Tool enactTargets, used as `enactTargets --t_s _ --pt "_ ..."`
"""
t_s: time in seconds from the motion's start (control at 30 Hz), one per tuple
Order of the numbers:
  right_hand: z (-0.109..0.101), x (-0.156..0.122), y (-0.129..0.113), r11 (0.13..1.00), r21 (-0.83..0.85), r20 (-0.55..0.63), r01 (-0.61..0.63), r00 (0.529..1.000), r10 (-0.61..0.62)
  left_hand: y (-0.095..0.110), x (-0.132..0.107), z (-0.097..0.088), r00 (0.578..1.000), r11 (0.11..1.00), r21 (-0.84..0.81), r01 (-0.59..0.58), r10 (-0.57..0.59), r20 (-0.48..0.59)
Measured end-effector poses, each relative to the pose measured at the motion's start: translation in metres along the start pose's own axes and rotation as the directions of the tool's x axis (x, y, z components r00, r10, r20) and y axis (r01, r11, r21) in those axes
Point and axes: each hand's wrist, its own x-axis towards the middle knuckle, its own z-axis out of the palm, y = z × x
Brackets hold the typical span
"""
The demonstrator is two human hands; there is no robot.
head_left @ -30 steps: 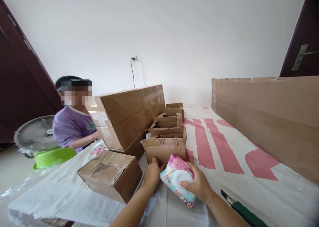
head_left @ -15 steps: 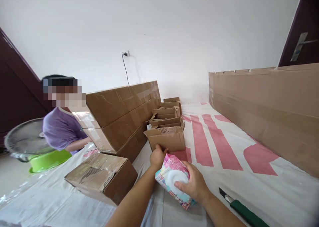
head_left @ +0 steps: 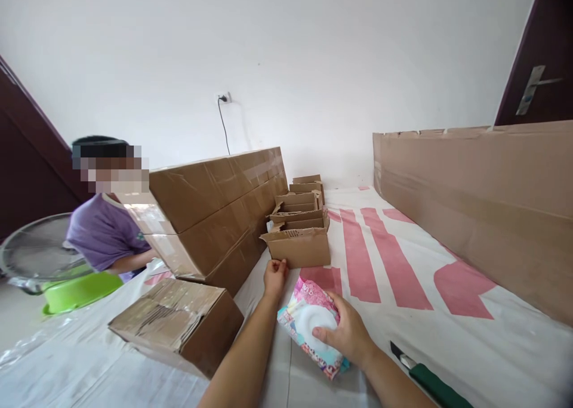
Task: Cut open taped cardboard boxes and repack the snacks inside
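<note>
My right hand [head_left: 347,330] is closed around a pack of wet wipes [head_left: 308,300] with a white oval lid and a pink and blue cartoon print, held tilted above the cloth. My left hand [head_left: 274,277] is at the lower front edge of the nearest open cardboard box [head_left: 302,250], its fingers curled together. Whether they pinch anything is hidden from me. Behind that box, several more open cardboard boxes [head_left: 301,202] stand in a row towards the wall. A utility knife [head_left: 425,375] with a dark green handle lies to the right of my right hand.
A wall of taped cartons [head_left: 219,217] rises along the left, with a closed carton [head_left: 174,318] before it. Beyond sits a person in a purple top [head_left: 105,232], beside a green basin [head_left: 83,291]. A long cardboard panel [head_left: 474,199] borders the right. White cloth [head_left: 358,348] with red shapes covers the surface.
My left hand has drawn back and down slightly along the front of the nearest box. The wipes pack stays in my right hand, almost unmoved. The view has shifted a little.
</note>
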Motion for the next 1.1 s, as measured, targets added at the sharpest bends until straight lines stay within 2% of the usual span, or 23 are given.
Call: enactTargets --t_s 0.17,0.27,0.33,0.4,0.47,0.5,0.53,0.57,0.6,0.67,0.73,0.77,0.83,0.9,1.0,1.07,1.1 --pt "-0.002 -0.002 0.004 0.998 0.051 0.005 0.024 1.000 -0.025 -0.009 -0.024 -0.019 0.996 0.915 -0.402 0.043 -0.009 0.085" --pt "-0.002 -0.002 0.010 0.997 0.027 -0.028 0.074 0.997 -0.073 -0.012 -0.052 -0.026 0.978 0.832 -0.546 0.094 0.025 0.206" --pt "-0.002 0.000 0.015 0.995 -0.011 -0.076 0.102 0.992 -0.103 -0.012 -0.069 -0.030 0.950 0.789 -0.600 0.131 0.072 0.303" --pt "-0.003 0.002 0.020 0.994 -0.062 -0.155 0.090 0.983 -0.099 -0.011 -0.081 -0.034 0.883 0.766 -0.615 0.188 0.143 0.448" --pt "-0.004 0.005 0.024 0.995 -0.094 -0.228 0.044 0.971 -0.065 -0.008 -0.088 -0.038 0.783 0.780 -0.582 0.229 0.208 0.587" --pt "-0.005 0.006 0.027 0.995 -0.096 -0.253 0.021 0.966 -0.045 -0.007 -0.089 -0.040 0.744 0.796 -0.561 0.226 0.230 0.627" --pt "-0.005 0.007 0.029 0.996 -0.091 -0.272 0.002 0.962 -0.027 -0.005 -0.088 -0.042 0.725 0.810 -0.546 0.213 0.244 0.644" --pt "-0.005 0.009 0.032 0.997 -0.082 -0.285 -0.012 0.958 -0.012 -0.004 -0.087 -0.043 0.735 0.818 -0.544 0.183 0.254 0.629" --pt "-0.005 0.010 0.034 0.997 -0.072 -0.294 -0.022 0.956 0.000 -0.004 -0.084 -0.043 0.762 0.820 -0.556 0.138 0.271 0.589" --pt "-0.003 0.011 0.038 0.997 -0.053 -0.297 -0.052 0.954 0.034 -0.005 -0.076 -0.042 0.839 0.823 -0.568 -0.016 0.320 0.440" --pt "-0.001 0.012 0.041 0.995 -0.048 -0.284 -0.093 0.956 0.075 -0.009 -0.064 -0.042 0.915 0.867 -0.421 -0.266 0.365 0.173" --pt "0.000 0.012 0.042 0.992 -0.055 -0.275 -0.113 0.957 0.094 -0.012 -0.058 -0.042 0.922 0.887 -0.283 -0.365 0.387 0.025" --pt "0.002 0.013 0.042 0.986 -0.088 -0.255 -0.141 0.960 0.114 -0.018 -0.050 -0.044 0.886 0.901 -0.026 -0.433 0.420 -0.195" --pt "0.002 0.013 0.041 0.980 -0.132 -0.224 -0.152 0.967 0.120 -0.021 -0.050 -0.046 0.851 0.895 0.089 -0.436 0.443 -0.283" --pt "0.002 0.013 0.040 0.966 -0.211 -0.174 -0.153 0.978 0.117 -0.015 -0.066 -0.040 0.811 0.854 0.155 -0.497 0.520 -0.268" --pt "0.003 0.013 0.039 0.955 -0.261 -0.156 -0.141 0.982 0.102 -0.007 -0.083 -0.030 0.756 0.767 0.238 -0.596 0.636 -0.157" --pt "0.003 0.013 0.039 0.952 -0.278 -0.149 -0.130 0.985 0.091 -0.003 -0.091 -0.023 0.707 0.684 0.303 -0.664 0.706 -0.044"
